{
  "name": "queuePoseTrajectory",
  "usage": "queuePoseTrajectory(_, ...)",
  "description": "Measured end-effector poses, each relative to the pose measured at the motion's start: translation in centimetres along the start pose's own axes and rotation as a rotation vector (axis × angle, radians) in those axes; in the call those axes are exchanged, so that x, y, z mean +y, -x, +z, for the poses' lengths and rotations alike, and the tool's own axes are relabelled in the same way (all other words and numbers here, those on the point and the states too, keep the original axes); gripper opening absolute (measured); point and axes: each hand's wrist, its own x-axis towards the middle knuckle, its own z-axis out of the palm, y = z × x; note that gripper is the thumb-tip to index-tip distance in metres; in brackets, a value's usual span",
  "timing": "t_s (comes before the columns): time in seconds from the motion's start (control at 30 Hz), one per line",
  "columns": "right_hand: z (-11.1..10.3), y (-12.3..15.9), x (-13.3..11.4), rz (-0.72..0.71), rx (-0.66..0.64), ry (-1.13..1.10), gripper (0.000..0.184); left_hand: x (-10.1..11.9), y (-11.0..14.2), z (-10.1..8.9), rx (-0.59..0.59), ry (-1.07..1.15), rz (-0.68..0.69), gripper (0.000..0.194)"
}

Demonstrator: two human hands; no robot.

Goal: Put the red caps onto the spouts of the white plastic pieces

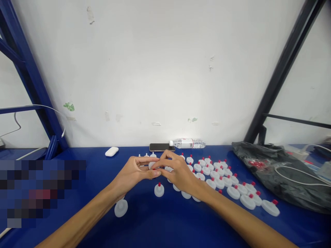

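My left hand (136,171) and my right hand (176,170) meet above the blue table, both closed with thumb and fingertips together. Between them a white nozzle cap (151,165) shows in part, with a speck of a small red tip cap (154,169) at the fingertips; the fingers hide most of both. A white nozzle cap with a red tip (159,190) stands upright just below my hands. Near my left wrist lies a white nozzle cap with no red tip visible (121,208). Behind my left fingers stand several more plain ones (153,155).
Many red-tipped nozzle caps (233,192) spread over the blue table (155,227) to the right. Along the wall lie a phone (160,147), a water bottle (190,143) and a white earbud case (111,151). A dark plastic bag (269,175) holds small red pieces (257,163).
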Motion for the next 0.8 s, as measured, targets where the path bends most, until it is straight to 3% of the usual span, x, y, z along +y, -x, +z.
queuePoseTrajectory(0.23, 0.2, 0.2, 0.0, -0.09, 0.023, 0.078, 0.008, -0.7, -0.1, -0.1, 0.024, 0.002, 0.013, 0.055)
queuePoseTrajectory(0.47, 0.5, 0.6, 0.7, -0.154, 0.023, 0.165, 0.008, -0.9, -0.6, -0.3, -0.063, -0.011, 0.043, 0.046)
queuePoseTrajectory(0.8, 0.0, 0.2, 0.8, -0.077, 0.026, 0.175, 0.014, -1.1, -0.9, -0.6, -0.135, 0.035, 0.117, 0.038)
